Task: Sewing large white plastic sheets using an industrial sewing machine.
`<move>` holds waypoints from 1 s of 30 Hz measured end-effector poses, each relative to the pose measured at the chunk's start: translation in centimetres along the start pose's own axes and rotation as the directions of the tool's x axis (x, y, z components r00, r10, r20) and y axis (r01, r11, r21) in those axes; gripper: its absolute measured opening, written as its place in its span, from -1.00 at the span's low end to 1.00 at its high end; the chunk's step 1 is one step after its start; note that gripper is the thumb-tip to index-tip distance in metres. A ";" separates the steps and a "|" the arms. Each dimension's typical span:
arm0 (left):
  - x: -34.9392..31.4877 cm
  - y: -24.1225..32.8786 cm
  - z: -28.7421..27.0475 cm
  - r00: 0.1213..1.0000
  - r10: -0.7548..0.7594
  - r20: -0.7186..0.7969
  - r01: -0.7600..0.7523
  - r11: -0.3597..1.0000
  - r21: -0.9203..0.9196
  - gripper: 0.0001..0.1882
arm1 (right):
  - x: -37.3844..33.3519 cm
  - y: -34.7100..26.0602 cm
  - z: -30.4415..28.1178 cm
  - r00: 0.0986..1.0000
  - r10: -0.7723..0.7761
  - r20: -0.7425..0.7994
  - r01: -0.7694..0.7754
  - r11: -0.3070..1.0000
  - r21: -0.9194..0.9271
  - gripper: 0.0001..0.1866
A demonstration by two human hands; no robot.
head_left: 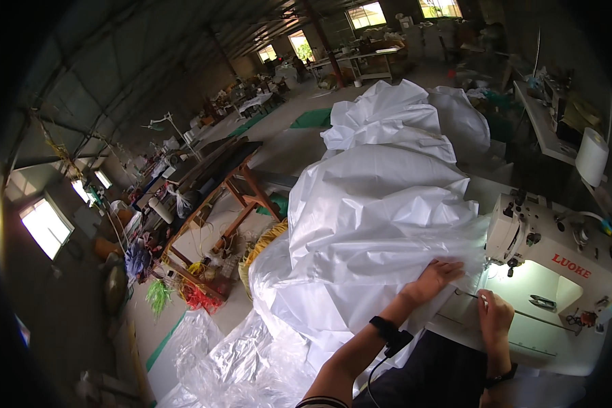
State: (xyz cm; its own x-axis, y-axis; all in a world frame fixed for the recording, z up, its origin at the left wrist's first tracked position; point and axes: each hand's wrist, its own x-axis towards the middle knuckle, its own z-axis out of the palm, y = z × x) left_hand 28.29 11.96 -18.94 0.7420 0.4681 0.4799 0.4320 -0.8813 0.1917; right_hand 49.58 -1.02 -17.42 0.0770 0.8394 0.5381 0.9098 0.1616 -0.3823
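My left hand lies flat on a big white plastic-like sheet, fingers stretched toward the sewing machine. The sheet is heaped in folds across the machine table and reaches close to the needle area. Just in front of the needle area, my right hand is closed in a pinch around a thin dark tool. Its tip points left toward the sheet's edge; its exact kind is too small to make out. The machine's lamp lights the bed, where small metal thread snips rest under the arm.
Crumpled clear plastic film hangs at the lower left. Beyond it stands a wooden frame table with red netting and green string around its foot. A white thread cone is on the right. Other workbenches line the back.
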 end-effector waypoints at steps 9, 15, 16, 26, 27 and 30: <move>0.2 0.7 0.8 0.998 -0.003 0.062 0.003 1.000 0.001 -0.52 | -0.7 0.2 -0.6 1.000 0.004 -0.002 -0.004 1.000 -0.014 -0.91; -0.2 -1.5 -1.1 1.000 0.002 0.031 0.006 0.963 -0.269 -0.44 | 0.4 0.3 -0.6 0.999 0.004 0.040 -0.008 0.995 0.098 -0.79; -0.1 -0.9 -2.4 0.995 -0.048 0.084 0.068 0.966 -0.249 -0.46 | 0.5 0.2 -0.2 0.999 -0.003 0.049 -0.002 0.995 0.097 -0.78; 3.9 6.0 -3.0 0.993 -0.017 0.120 0.022 0.999 -0.040 -0.66 | -0.7 1.4 -0.5 0.999 0.012 0.038 -0.016 0.994 0.104 -0.77; 3.8 6.0 -2.6 0.992 -0.010 0.122 0.015 0.999 -0.040 -0.66 | -0.7 1.4 -0.5 1.000 0.015 0.013 -0.017 0.995 0.102 -0.76; 4.2 5.7 -2.3 0.997 0.032 0.065 -0.025 0.995 -0.097 -0.79 | -0.9 1.3 -0.6 0.999 0.027 0.033 -0.029 0.996 0.086 -0.75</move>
State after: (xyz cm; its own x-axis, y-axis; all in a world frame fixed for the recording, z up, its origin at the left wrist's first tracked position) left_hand 32.71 8.75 -13.88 0.7869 0.4432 0.4294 0.3613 -0.8950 0.2616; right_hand 50.91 -1.89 -17.93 0.0878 0.8600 0.5026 0.8686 0.1809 -0.4612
